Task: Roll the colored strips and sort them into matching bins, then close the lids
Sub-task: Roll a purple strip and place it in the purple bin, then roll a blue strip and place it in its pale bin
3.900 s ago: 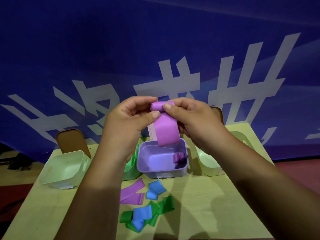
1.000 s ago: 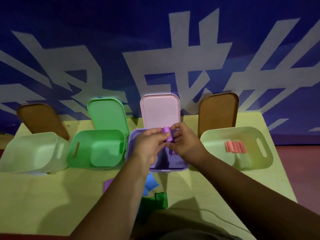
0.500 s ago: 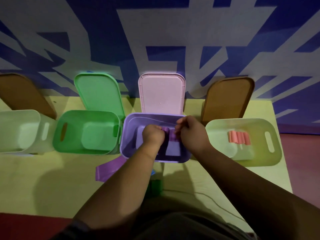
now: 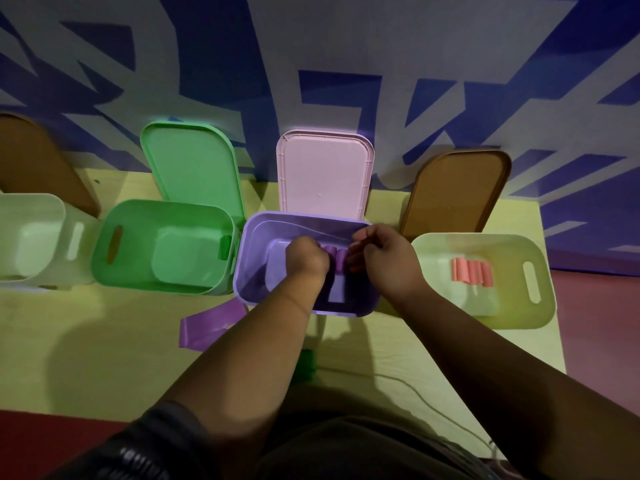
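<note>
far left brown lid (image 4: 41, 161): it is leaning up against the blue banner, so the pale green bin (image 4: 52, 202) in front of it is staying open.
green bin (image 4: 100, 258): it is standing open with nothing visible inside; its green lid (image 4: 194, 164) is tilting back behind it.
flat purple strip (image 4: 207, 323): it is lying unrolled on the table (image 4: 86, 341), just before the purple bin and partly under the left forearm; i judge it is waiting for its turn.
purple bin (image 4: 249, 258): it is sitting in the middle with its pink lid (image 4: 325, 171) propped upright, leaving the mouth free for both hands.
left hand (image 4: 306, 259): it is reaching down inside the purple bin, fingers curled against the purple rolls (image 4: 334, 258); the fingertips are hidden, so i cannot tell if it is gripping.
purple rolls: they are lying on the bin floor between the two hands, probably being set side by side.
right hand (image 4: 384, 261): it is also inside the bin, fingers bent close to the rolls; a real hold is not showing.
green strip (image 4: 306, 365): it is half hiding under the left forearm.
right brown lid (image 4: 457, 192): it is leaning back behind the right pale green bin (image 4: 540, 271), where pink rolls (image 4: 471, 270) are lying in a row.
in the way: the forearms are covering the loose strips, and a thin cable (image 4: 398, 379) is crossing the near table.
</note>
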The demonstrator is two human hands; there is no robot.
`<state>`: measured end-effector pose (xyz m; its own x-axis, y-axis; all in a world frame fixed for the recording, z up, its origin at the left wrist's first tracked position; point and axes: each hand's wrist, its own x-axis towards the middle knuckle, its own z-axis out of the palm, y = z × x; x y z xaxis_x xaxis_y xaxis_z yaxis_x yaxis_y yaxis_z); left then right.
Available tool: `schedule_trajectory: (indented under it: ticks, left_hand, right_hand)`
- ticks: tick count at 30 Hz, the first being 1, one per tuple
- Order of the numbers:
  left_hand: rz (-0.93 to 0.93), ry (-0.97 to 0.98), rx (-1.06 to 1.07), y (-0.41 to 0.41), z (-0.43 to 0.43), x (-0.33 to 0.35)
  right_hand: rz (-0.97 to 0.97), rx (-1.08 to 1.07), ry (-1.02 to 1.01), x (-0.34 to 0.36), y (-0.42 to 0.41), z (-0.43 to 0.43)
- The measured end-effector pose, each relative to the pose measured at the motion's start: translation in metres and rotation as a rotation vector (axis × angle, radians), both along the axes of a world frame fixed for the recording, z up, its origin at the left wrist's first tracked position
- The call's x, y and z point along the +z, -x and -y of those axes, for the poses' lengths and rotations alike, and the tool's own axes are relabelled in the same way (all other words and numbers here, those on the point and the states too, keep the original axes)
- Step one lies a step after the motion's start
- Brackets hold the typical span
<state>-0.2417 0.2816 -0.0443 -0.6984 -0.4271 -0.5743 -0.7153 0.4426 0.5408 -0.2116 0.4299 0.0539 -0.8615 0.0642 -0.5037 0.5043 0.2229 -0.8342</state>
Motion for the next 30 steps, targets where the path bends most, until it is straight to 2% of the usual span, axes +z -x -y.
schedule_trajectory:
  ticks: [3,7,11,14,21,30]
  left_hand:
    - [0.012,-0.001,-0.004,0.0,0.001,0.001]
    - [0.089,0.082,-0.189,0.003,0.004,0.018]
    - [0.088,0.092,-0.263,-0.001,0.017,0.038]
    - [0.072,-0.09,-0.203,-0.01,0.024,0.054]
    - [-0.087,-0.406,-0.018,-0.067,0.037,0.111]
    - [-0.183,-0.451,0.141,-0.137,0.083,0.124]
  right_hand:
    - [0.004,-0.006,-0.012,0.006,-0.001,0.0]
    - [-0.004,-0.015,-0.016,0.013,-0.009,0.0]
    - [-0.005,-0.066,0.084,0.024,-0.016,-0.002]
    - [-0.008,-0.084,0.138,0.03,-0.022,-0.002]
    - [0.016,-0.037,0.16,0.038,-0.051,0.021]
    - [0.089,0.096,0.197,0.029,-0.097,0.074]
